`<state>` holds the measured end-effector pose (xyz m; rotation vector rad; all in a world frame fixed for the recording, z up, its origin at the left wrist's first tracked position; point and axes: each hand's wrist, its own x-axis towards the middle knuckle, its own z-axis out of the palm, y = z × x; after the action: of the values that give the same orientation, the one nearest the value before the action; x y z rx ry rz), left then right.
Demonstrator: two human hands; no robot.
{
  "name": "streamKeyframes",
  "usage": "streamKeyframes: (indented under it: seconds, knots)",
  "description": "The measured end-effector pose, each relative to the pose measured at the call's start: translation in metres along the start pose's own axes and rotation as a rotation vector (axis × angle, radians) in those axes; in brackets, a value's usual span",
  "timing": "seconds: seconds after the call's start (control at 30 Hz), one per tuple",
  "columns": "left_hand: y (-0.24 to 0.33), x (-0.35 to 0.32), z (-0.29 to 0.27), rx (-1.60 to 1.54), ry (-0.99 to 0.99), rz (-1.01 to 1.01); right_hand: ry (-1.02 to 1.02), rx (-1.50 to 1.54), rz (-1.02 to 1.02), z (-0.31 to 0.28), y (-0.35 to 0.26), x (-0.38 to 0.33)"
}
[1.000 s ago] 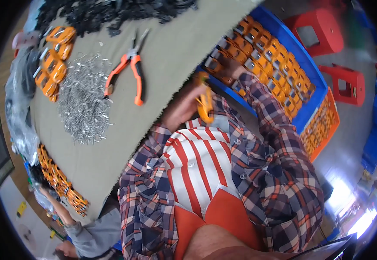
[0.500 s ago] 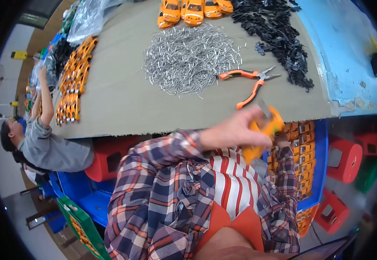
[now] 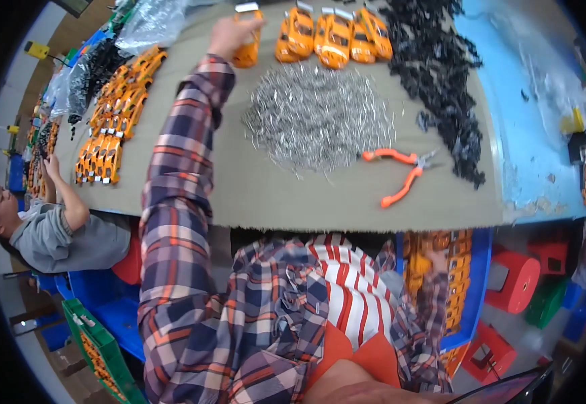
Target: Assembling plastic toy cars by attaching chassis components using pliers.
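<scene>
the left hand (image 3: 234,30) was stretched far across the grey-topped table (image 3: 252,188), its fingers curled around an orange toy car (image 3: 247,48) and gripping it at the left end of a row of orange toy cars (image 3: 333,34) lined up along the far edge. the plaid sleeve ran the whole length of the table behind it. just this side of the row lay a wide heap of small silver metal pins (image 3: 316,118), and to its right a pair of orange-handled pliers (image 3: 400,172) rested flat, near a long spill of black plastic parts (image 3: 441,74).

the right hand (image 3: 434,259) was down below the table edge, in a blue crate (image 3: 478,296) full of orange car bodies (whether its fingers were open or closed could not be told, as they were small and half hidden among the parts).

at the left, another person in a grey top (image 3: 57,232) reached toward more orange cars (image 3: 115,114) laid in rows.
</scene>
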<state>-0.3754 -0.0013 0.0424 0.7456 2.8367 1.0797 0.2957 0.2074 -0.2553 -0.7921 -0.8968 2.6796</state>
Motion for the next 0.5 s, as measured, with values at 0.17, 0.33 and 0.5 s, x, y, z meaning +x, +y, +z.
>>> streamKeyframes:
  seconds: [0.17, 0.33, 0.5]
  knots:
    - [-0.003, -0.002, 0.022, 0.282, -0.005, -0.165, 0.249, -0.242, -0.059, 0.044, -0.062, -0.088]
    - [0.01, 0.0, 0.04, 0.116, 0.056, -0.158, 0.173, -0.413, -0.318, 0.223, -0.157, -0.097]
    - [-0.012, -0.014, 0.033, -0.105, 0.127, -0.098, -0.039, -0.64, -0.32, 0.376, -0.191, 0.014]
